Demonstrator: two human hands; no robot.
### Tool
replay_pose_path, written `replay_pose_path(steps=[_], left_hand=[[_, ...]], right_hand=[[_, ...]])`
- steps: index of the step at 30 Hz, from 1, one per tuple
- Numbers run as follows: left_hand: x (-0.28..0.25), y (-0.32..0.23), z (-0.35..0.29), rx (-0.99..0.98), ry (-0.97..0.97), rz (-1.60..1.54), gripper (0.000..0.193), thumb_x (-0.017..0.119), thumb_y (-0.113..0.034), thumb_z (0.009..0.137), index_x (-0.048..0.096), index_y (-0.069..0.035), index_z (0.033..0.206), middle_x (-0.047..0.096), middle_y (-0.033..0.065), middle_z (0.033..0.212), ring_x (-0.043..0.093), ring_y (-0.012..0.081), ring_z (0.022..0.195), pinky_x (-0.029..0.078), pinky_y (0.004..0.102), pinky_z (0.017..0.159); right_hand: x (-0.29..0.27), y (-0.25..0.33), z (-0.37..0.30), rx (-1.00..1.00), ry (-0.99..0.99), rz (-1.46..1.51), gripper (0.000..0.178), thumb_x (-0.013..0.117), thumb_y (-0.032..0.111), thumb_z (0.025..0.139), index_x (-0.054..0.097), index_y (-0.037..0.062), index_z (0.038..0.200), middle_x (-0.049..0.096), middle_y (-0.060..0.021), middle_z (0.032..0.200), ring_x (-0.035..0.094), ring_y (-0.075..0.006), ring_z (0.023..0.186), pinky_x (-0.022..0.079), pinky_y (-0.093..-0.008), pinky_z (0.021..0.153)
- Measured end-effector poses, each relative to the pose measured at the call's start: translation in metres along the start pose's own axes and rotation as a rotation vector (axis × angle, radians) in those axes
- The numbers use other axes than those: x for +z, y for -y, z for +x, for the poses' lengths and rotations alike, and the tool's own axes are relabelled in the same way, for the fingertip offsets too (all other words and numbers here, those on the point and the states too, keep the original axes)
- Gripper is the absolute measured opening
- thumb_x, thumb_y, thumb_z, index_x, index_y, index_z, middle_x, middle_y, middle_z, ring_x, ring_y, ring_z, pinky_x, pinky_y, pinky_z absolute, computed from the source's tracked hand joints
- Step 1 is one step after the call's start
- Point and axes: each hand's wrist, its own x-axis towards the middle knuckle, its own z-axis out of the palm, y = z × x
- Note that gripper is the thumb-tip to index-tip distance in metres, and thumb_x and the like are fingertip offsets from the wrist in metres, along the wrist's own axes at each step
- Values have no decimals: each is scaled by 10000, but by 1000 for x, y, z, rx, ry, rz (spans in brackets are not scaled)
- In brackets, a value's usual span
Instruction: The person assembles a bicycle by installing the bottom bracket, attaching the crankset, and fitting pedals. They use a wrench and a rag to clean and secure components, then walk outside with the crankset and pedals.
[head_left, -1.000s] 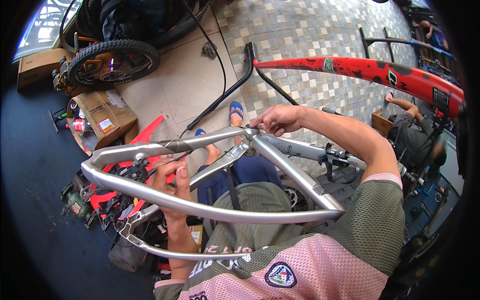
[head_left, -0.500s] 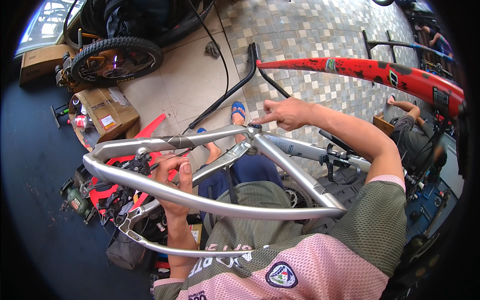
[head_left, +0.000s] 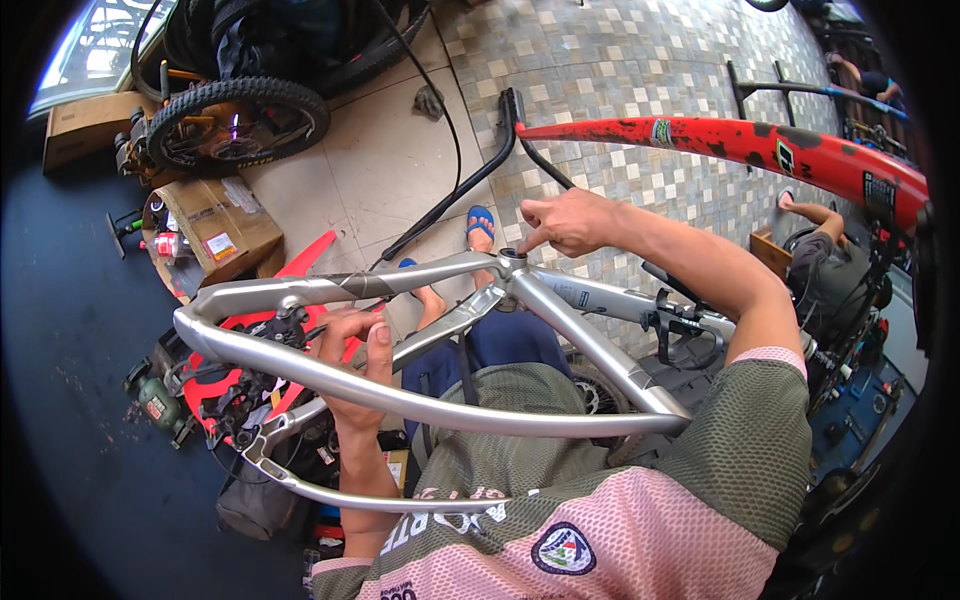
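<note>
A bare silver bicycle frame lies across my lap, its tubes forming a long loop. My left hand reaches up between the tubes, behind the thick near one. Its fingers curl around one of the frame's lower tubes, thumb raised, with a black derailleur and cables close by. My right hand hangs over the open top of the seat tube. One finger points down to its rim; the others are bent, and nothing is held. Black fittings sit on a silver tube to the right.
A red, chipped bicycle frame extends from the upper right, by black tubes. At the left are a cardboard box, a knobbly wheel and a green canister. Another person is at the right.
My right fingertip has shifted slightly right over the seat tube's top. The silver frame and my left hand have moved slightly right in the view.
</note>
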Motion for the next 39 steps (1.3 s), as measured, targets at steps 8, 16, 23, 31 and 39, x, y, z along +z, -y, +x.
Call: replay_pose_path(steps=[8, 16, 23, 31, 39], left_hand=[[2, -5, 1, -8, -10, 5, 64, 684, -53, 946, 667, 7, 931, 676, 101, 856, 607, 201, 812, 487, 349, 790], [2, 15, -5, 121, -86, -177, 130, 757, -108, 866, 709, -23, 952, 681, 100, 786, 666, 254, 763, 516, 372, 749], [-3, 3, -4, 76, 57, -172, 178, 748, -203, 932, 696, -35, 960, 636, 77, 830, 584, 206, 808, 474, 366, 787], [-6, 17, -21, 383, 346, -165, 352, 764, -213, 926, 643, -7, 1185, 641, 101, 905, 594, 195, 815, 505, 355, 783], [-2, 24, -27, 660, 571, 16, 333, 665, -301, 1003, 683, 7, 1129, 704, 196, 988, 657, 325, 903, 506, 436, 799]], right_hand=[[30, -27, 10, 118, 180, 628, 744, 582, 62, 785, 594, 284, 1494, 554, -141, 1101, 590, -290, 1057, 469, -373, 991], [-31, -13, 12, 414, 733, 734, 722, 654, 137, 831, 565, 356, 1514, 474, -1, 715, 517, -146, 724, 512, -336, 666], [-221, 57, 56, 697, 277, -124, 442, 742, 340, 870, 722, 238, 1300, 726, -104, 1252, 684, -295, 1143, 590, -489, 871], [-267, 367, 30, 580, -1046, -517, 159, 665, 310, 846, 732, 191, 927, 710, -27, 1035, 683, -217, 1019, 560, -412, 788], [-14, 519, -67, 975, -1805, -686, 238, 804, 303, 730, 732, 81, 689, 592, -101, 851, 608, -259, 916, 528, -471, 807]])
